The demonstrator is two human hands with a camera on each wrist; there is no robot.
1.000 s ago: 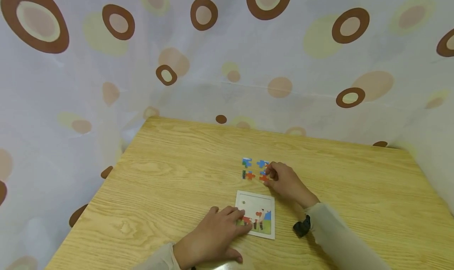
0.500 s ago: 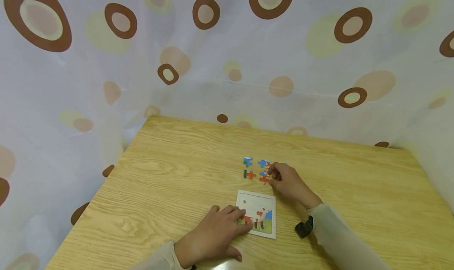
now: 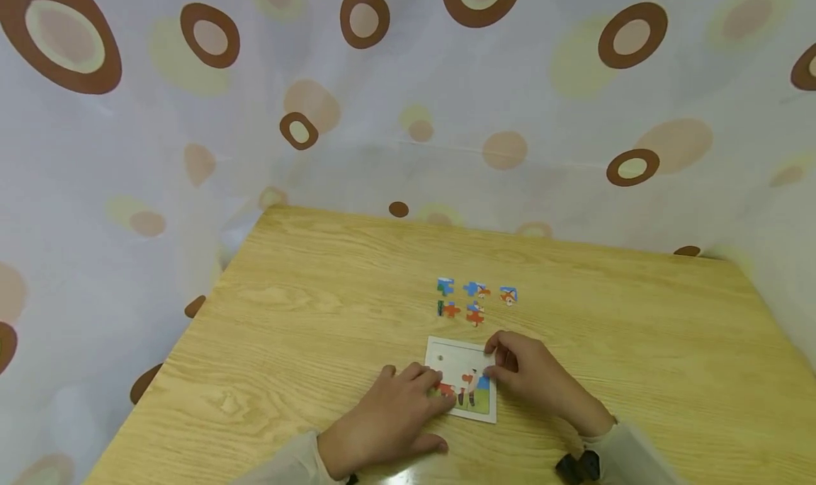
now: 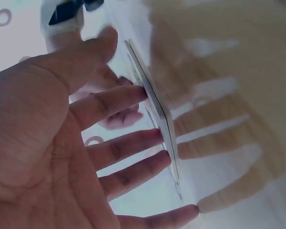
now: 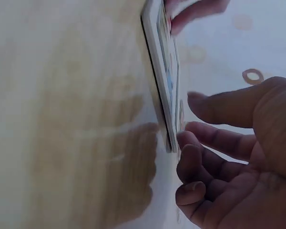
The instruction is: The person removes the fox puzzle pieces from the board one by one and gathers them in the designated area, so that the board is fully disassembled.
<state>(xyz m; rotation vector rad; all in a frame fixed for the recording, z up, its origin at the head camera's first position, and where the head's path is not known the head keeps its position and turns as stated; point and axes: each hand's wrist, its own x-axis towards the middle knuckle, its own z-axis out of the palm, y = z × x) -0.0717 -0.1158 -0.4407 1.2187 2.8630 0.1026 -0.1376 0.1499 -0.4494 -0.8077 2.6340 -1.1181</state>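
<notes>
We saw the left hand (image 3: pixel 395 415) spread on the puzzle board (image 3: pixel 460 363). The right hand (image 3: pixel 532 372), thumb and fingers apart, was by its right edge. Five jigsaw pieces (image 3: pixel 472 288) lay farther away.

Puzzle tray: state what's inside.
In the puzzle tray, fitted pieces lie lower right, pale board above. The left hand hides some lower-left contents; the right hand, part of the right edge.

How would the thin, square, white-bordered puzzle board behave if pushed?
The board would probably stay stiff, given its straight edges. It may slide easily on the glossy yellow wood-grain table; lying flat, it seems unlikely to tip.
</notes>
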